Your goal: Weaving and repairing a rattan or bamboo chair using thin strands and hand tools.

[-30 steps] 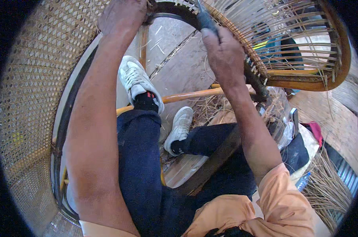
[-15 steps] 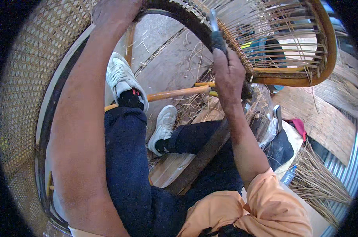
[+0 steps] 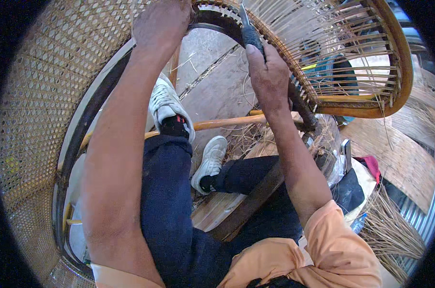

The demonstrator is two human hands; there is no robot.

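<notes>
My right hand (image 3: 270,77) is wrapped around the dark handle of a knife (image 3: 250,34). Its pale metal blade points up beside the lashed edge of a woven rattan frame (image 3: 366,113), whose open cane strands fan out to the right. At the upper edge, my left hand (image 3: 162,24) rests against the dark curved rim (image 3: 222,26), its fingers mostly hidden. Close-woven cane panelling (image 3: 40,129) curves down the left side, joined to that rim.
My legs and white shoes (image 3: 168,101) lie below the work, beside a rattan rail (image 3: 227,122) and a dark wooden beam (image 3: 251,201). A teal bucket (image 3: 339,79) stands behind the strands. Cane bundles (image 3: 395,230) and a plywood sheet (image 3: 392,158) lie at the right.
The rattan frame and surroundings sit lower and further right in the view. My left hand shows further right and lower; my right hand, still around the knife, is slightly higher and left.
</notes>
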